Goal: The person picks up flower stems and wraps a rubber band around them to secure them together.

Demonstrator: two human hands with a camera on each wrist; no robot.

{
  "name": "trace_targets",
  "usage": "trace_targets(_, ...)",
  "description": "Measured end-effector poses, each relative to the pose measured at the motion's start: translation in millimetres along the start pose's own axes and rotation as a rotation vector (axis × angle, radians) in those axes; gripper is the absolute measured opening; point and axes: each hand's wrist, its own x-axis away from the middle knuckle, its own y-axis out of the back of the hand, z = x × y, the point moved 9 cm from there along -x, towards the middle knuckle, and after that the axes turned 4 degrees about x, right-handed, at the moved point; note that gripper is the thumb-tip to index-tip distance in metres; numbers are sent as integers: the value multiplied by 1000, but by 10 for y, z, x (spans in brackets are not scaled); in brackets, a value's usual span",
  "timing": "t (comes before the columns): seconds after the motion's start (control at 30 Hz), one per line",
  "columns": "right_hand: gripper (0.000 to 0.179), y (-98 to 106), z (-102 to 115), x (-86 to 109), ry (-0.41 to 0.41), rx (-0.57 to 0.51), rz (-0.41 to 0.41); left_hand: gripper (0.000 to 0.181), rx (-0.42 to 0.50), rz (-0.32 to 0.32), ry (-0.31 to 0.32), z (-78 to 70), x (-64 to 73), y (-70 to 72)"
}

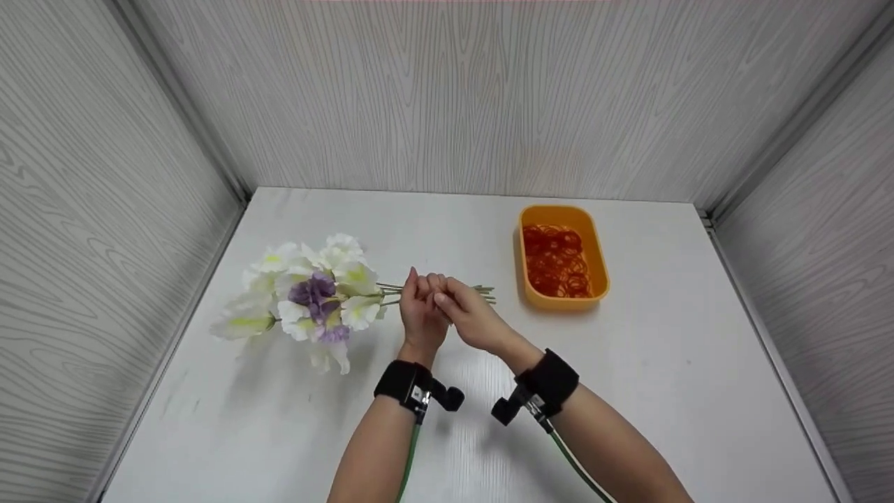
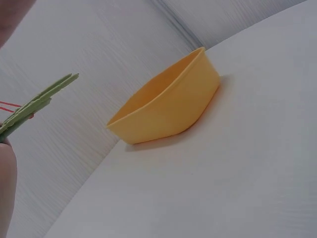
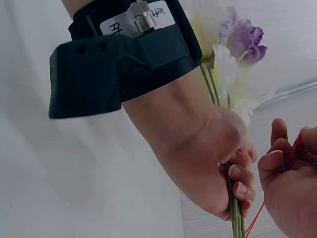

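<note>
A bouquet of white and purple artificial flowers lies sideways on the left, its blossoms pointing left. My left hand grips the bundled green stems, fingers curled round them. Just to its right, my right hand pinches a thin red rubber band. The band runs taut from the stems to the right fingers in the right wrist view. Cut stem ends stick out beyond the hands, with red strands beside them in the left wrist view.
An orange-yellow plastic box stands at the back right of the white table, holding many red rubber bands. Pale wood-grain panels enclose the table at the back and sides. Green cables trail from both wrist straps.
</note>
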Motion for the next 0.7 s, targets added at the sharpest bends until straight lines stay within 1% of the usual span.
trace_targets(0.07,15,-25,-57,-7,4,8,1,63,-41,25,27,34,25,2)
trace_targets(0.1,15,-35,-89,-8,4,17,4,63,-42,40,32,36,26,3)
trace_targets(0.13,15,-45,-128,-5,1,27,8,63,-38,50,26,24,16,11)
trace_targets(0.23,13,-54,-268,36,-20,60,13,52,8,74,-36,-86,-52,36)
trace_targets(0.3,12,-38,-346,81,-37,84,3,47,63,49,-82,-164,-107,79)
trace_targets(0.37,12,-22,-416,127,-61,102,-7,47,95,24,-115,-219,-142,118)
trace_targets(0.43,12,-9,-407,175,-83,121,-7,46,127,8,-135,-245,-160,140)
trace_targets(0.5,13,-1,-405,221,-110,140,1,47,152,-7,-140,-243,-157,151)
trace_targets(0.6,11,2,-415,284,-136,146,27,46,199,-27,-129,-201,-133,160)
trace_targets(0.63,9,-1,-454,297,-136,133,36,46,220,-32,-123,-182,-123,159)
trace_targets(0.67,9,-9,-540,303,-143,105,47,46,241,-35,-115,-162,-113,157)
trace_targets(0.7,12,-17,-624,311,-151,60,60,46,260,-33,-106,-142,-104,151)
